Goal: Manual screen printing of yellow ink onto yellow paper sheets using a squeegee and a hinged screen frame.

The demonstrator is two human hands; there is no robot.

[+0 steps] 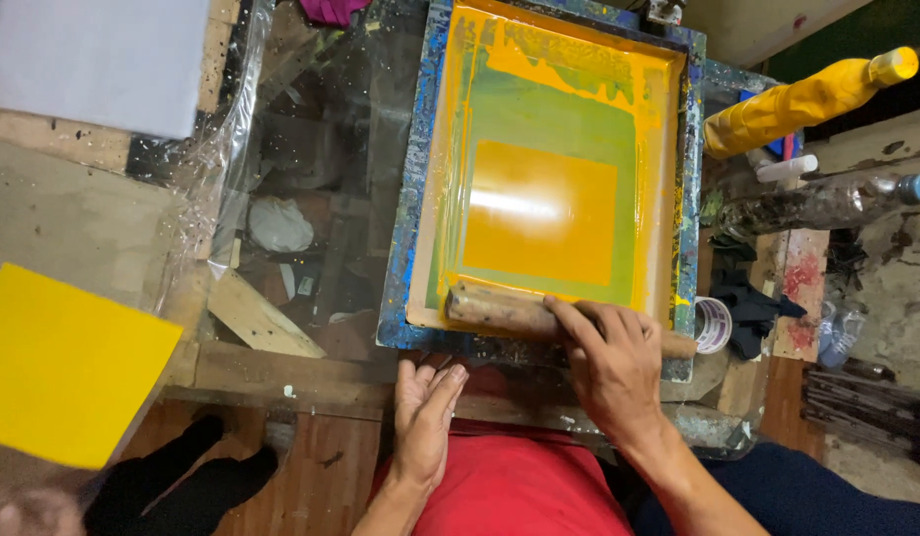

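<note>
A printing screen (405, 248) with a paint-spattered blue frame lies flat on the desk (103, 228), its mesh flooded with yellow ink around a greenish border and a bright yellow square in the middle. A wooden squeegee (500, 310) rests along the near edge of the screen, inside the frame. The right hand (611, 367) lies over the right half of the squeegee, fingers curled down on its handle in a grasp, so the left half of the wood shows bare beside the knuckles. The left hand (422, 417) is just below the screen's near edge, palm turned sideways and fingers straight and released, with the fingertips close under the frame; whether they touch it I cannot tell. To the left of the screen, well apart, a yellow sheet (68, 367) lies at the desk's edge, and a grey sheet (98, 60) sits at the far left corner. To the right of the screen a yellow squeeze bottle (807, 99) lies tilted, a clear plastic bottle (827, 203) lies below it, and a roll of tape (713, 325) sits just beside the frame's near right corner.
</note>
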